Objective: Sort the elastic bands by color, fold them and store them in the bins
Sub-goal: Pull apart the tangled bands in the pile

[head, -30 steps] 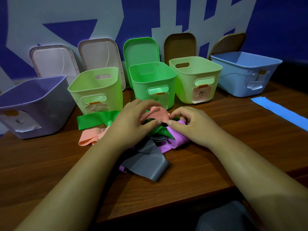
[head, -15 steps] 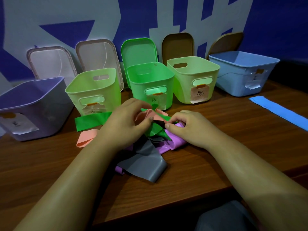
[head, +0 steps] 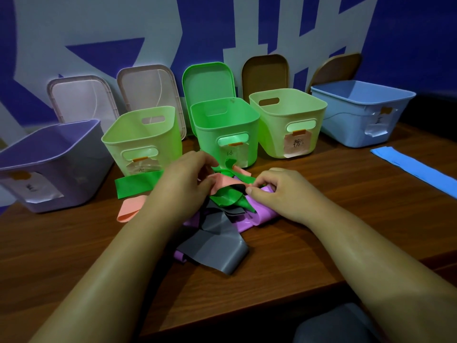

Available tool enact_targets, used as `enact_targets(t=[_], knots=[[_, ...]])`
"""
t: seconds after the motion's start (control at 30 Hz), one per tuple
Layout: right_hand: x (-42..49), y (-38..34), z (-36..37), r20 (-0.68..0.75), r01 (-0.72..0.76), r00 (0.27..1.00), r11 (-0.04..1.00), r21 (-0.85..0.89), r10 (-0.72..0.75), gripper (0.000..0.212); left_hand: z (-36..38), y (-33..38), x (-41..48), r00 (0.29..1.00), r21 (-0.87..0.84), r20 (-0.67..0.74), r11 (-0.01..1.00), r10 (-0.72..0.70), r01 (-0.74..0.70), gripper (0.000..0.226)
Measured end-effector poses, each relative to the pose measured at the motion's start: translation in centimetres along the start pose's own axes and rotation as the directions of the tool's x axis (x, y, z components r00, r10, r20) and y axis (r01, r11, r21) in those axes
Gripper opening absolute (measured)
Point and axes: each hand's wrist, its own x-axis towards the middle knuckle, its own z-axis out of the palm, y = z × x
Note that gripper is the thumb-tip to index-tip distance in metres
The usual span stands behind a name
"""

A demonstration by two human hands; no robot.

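Observation:
A tangle of elastic bands lies mid-table: a green band (head: pixel 134 184), a salmon band (head: pixel 129 207), a purple band (head: pixel 265 214) and a grey band (head: pixel 217 246). My left hand (head: pixel 183 184) pinches a fold of the salmon band on top of the heap. My right hand (head: pixel 277 191) pinches the dark knot where the green band crosses, its fingers curled. Behind the heap stand the bins: purple (head: pixel 53 139), light green (head: pixel 138 131), green (head: pixel 222 120), pale green (head: pixel 288 107) and blue (head: pixel 361 95).
A blue band (head: pixel 415 169) lies flat at the table's right edge. Lids lean against the wall behind the bins: two clear pink (head: pixel 81 100), one green (head: pixel 207 80), two brown (head: pixel 265 73). The wooden table's (head: pixel 61 256) front edge runs under my forearms.
My left hand has shifted its grip, from the green band half a second ago to the salmon fold now. My right hand keeps its pinch on the knot.

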Motion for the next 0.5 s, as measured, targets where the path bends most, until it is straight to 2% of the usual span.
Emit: enact_targets(t=[0.1, 0.2, 0.33, 0.43, 0.5], knots=[[-0.2, -0.2, -0.1, -0.003, -0.01, 1.0, 1.0, 0.012, 0.01, 0.023, -0.4, 0.2, 0.4, 1.0, 0.008, 0.014, 1.0, 0.006, -0.006, 0.028], [-0.3, -0.2, -0.1, -0.033, -0.02, 0.999, 0.999, 0.051, 0.021, 0.027, -1.5, 1.1, 1.3, 0.997, 0.044, 0.035, 0.996, 0.073, -0.074, 0.03], [-0.5, -0.6, -0.5, -0.161, 0.007, 0.987, 0.995, 0.096, 0.009, 0.037, -3.5, 2.3, 3.6, 0.991, 0.072, 0.06, 0.989, 0.122, -0.126, 0.026], [-0.7, -1.3, -0.8, -0.281, 0.045, 0.96, 0.989, 0.141, -0.004, 0.041, -4.9, 3.4, 5.4, 0.99, 0.07, 0.018, 0.988, 0.14, -0.141, 0.02], [-0.7, -1.5, -0.8, -0.291, 0.09, 0.956, 0.98, 0.179, -0.035, 0.039, -5.4, 4.2, 6.5, 0.991, 0.055, -0.001, 0.989, 0.137, -0.137, 0.017]])
